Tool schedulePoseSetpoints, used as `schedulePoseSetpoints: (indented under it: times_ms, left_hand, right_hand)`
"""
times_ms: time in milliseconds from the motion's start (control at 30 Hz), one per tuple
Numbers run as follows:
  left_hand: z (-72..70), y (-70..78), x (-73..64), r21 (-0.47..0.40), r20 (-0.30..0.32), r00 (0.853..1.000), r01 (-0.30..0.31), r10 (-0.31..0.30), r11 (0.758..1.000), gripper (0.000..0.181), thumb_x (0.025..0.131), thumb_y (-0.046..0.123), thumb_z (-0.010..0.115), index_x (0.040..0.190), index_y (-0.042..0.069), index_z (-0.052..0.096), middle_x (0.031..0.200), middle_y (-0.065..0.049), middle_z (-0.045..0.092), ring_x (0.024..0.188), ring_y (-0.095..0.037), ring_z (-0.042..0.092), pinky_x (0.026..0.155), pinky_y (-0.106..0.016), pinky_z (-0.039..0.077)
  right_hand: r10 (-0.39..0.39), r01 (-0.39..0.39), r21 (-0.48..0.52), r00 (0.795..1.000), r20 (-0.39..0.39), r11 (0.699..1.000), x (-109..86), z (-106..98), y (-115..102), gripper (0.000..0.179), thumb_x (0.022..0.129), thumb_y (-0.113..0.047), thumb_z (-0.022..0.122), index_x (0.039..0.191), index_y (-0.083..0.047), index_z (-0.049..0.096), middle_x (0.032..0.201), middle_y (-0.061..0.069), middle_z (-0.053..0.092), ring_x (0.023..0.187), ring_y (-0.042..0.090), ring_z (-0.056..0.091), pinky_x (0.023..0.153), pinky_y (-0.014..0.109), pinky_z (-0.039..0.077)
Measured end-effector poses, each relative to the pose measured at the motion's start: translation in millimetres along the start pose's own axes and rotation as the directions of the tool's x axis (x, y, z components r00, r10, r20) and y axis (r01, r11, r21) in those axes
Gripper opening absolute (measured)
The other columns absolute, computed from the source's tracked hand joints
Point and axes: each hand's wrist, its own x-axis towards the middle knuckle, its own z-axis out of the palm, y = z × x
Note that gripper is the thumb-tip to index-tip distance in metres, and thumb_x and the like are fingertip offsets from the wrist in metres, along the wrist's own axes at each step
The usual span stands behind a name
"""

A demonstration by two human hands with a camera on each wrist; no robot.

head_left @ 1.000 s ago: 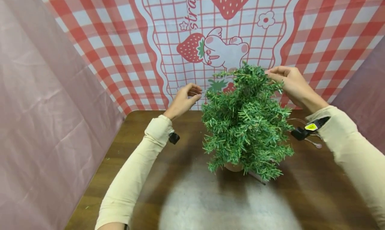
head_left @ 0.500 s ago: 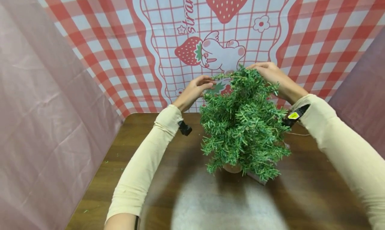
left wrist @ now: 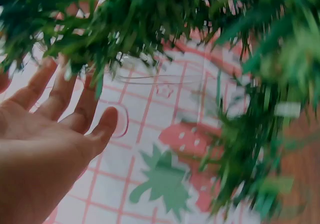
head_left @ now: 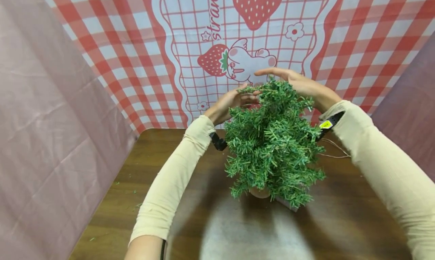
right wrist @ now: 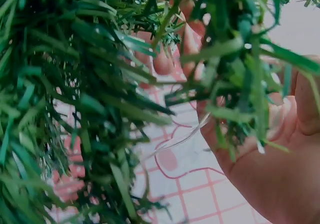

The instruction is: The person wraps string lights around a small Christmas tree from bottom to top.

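Note:
A small green artificial Christmas tree (head_left: pixel 272 139) stands on the table, both arms reaching around its top. Behind its upper left branches is my left hand (head_left: pixel 231 103); in the left wrist view its fingers extend loosely, their tips partly behind the needles. My right hand (head_left: pixel 299 82) curves behind the treetop, its index finger straight and pointing left. In the right wrist view, needles hide much of that hand and any grip. A thin clear wire (right wrist: pixel 182 140) runs across to the right palm. Wire (left wrist: pixel 160 78) also shows beside the left hand.
Loops of thin wire (head_left: pixel 334 148) lie on the table right of the tree. The brown table (head_left: pixel 112 214) carries scattered green needles. A red-and-white strawberry cloth (head_left: pixel 136 63) hangs behind, and a pink curtain (head_left: pixel 68 139) hangs at left.
My right hand has moved left behind the treetop, and its index finger has straightened. My left hand has moved right, behind the upper branches, towards it. The tree remains standing.

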Motion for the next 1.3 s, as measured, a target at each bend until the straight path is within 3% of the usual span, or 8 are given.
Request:
schedulePoseSetpoints:
  times_ms: [133, 233, 300, 500, 700, 800, 1000, 1300]
  left_hand:
    - [-3.0, 2.1, -4.3, -0.032, -0.115, 0.992, -0.063, 0.059, 0.998, 0.049, 0.109, 0.037, 0.032, 0.132, 0.004, 0.059, 0.112, -0.013, 0.067, 0.115, -0.030, 0.060, 0.111, -0.043, 0.036]
    - [-9.6, 8.1, -8.4, -0.036, -0.206, 0.967, -0.162, 0.151, 0.986, 0.041, 0.108, 0.029, 0.039, 0.124, -0.002, 0.059, 0.105, -0.012, 0.063, 0.104, -0.033, 0.060, 0.102, -0.040, 0.044]
    - [-13.7, 13.8, -10.8, -0.024, -0.252, 0.949, -0.200, 0.188, 0.979, 0.039, 0.108, 0.028, 0.041, 0.122, -0.003, 0.059, 0.104, -0.010, 0.063, 0.097, -0.030, 0.060, 0.095, -0.037, 0.045]
    - [-25.5, 27.1, -20.5, 0.047, -0.324, 0.921, -0.211, 0.215, 0.976, 0.036, 0.107, 0.027, 0.044, 0.118, -0.004, 0.057, 0.090, -0.007, 0.059, 0.088, -0.018, 0.059, 0.089, -0.032, 0.046]
    - [-46.4, 25.7, -40.7, 0.458, -0.346, 0.909, -0.052, 0.231, 0.887, 0.048, 0.107, 0.041, 0.039, 0.093, 0.002, 0.063, 0.072, -0.008, 0.048, 0.064, -0.015, 0.044, 0.060, -0.027, 0.041]
    - [-59.6, 25.4, -52.9, 0.543, -0.363, 0.900, -0.007, 0.242, 0.840, 0.048, 0.106, 0.042, 0.042, 0.082, 0.004, 0.060, 0.069, -0.007, 0.049, 0.061, -0.017, 0.041, 0.054, -0.028, 0.035]
    - [-61.3, 44.4, -70.1, 0.521, -0.388, 0.873, -0.057, 0.296, 0.852, 0.035, 0.105, 0.024, 0.051, 0.078, 0.002, 0.051, 0.072, -0.014, 0.054, 0.063, -0.018, 0.045, 0.057, -0.026, 0.035]
    - [-59.8, 60.8, -92.2, 0.523, -0.447, 0.783, -0.163, 0.432, 0.837, 0.029, 0.104, 0.014, 0.051, 0.076, 0.010, 0.051, 0.065, -0.013, 0.049, 0.058, -0.020, 0.044, 0.051, -0.023, 0.034]
  right_hand:
    - [0.068, -0.071, -0.049, 0.995, -0.070, 0.996, -5.5, -1.1, -6.2, 0.056, 0.096, -0.001, 0.048, 0.150, -0.014, 0.044, 0.159, 0.008, 0.032, 0.107, 0.008, 0.059, 0.084, 0.028, 0.054]
    - [0.133, -0.141, -0.065, 0.984, -0.118, 0.988, -11.5, -1.6, -9.5, 0.082, 0.075, 0.019, 0.032, 0.148, -0.015, 0.047, 0.159, 0.009, 0.031, 0.114, 0.016, 0.056, 0.049, 0.018, 0.046]
    - [0.138, -0.150, -0.078, 0.981, -0.136, 0.986, -14.0, -1.6, -9.3, 0.088, 0.068, 0.021, 0.028, 0.147, -0.012, 0.048, 0.159, 0.011, 0.032, 0.132, 0.024, 0.043, 0.044, 0.017, 0.040]
    - [0.184, -0.212, -0.112, 0.958, -0.219, 0.971, -18.8, 0.4, -10.3, 0.081, 0.073, 0.020, 0.026, 0.143, -0.010, 0.050, 0.151, 0.009, 0.047, 0.103, 0.005, 0.056, 0.035, 0.019, 0.029]
    - [0.248, -0.201, 0.186, 0.928, -0.277, 0.962, -32.6, -15.2, -4.2, 0.035, 0.102, -0.005, 0.052, 0.137, -0.006, 0.056, 0.131, 0.009, 0.060, 0.071, 0.006, 0.051, 0.052, 0.021, 0.044]
    - [0.255, -0.181, 0.271, 0.930, -0.267, 0.945, -44.4, -23.9, 5.3, 0.038, 0.100, -0.017, 0.061, 0.136, -0.003, 0.055, 0.121, 0.006, 0.062, 0.086, 0.012, 0.057, 0.070, 0.024, 0.052]
    - [0.270, -0.246, 0.127, 0.932, -0.243, 0.961, -51.3, -20.1, 6.6, 0.037, 0.103, -0.024, 0.057, 0.136, -0.007, 0.055, 0.118, 0.006, 0.061, 0.096, 0.016, 0.059, 0.074, 0.029, 0.053]
    - [0.312, -0.319, -0.187, 0.948, -0.066, 0.929, -63.3, -11.0, 5.6, 0.050, 0.101, 0.000, 0.038, 0.149, 0.013, 0.029, 0.153, 0.033, 0.030, 0.140, 0.048, 0.031, 0.110, 0.060, 0.034]
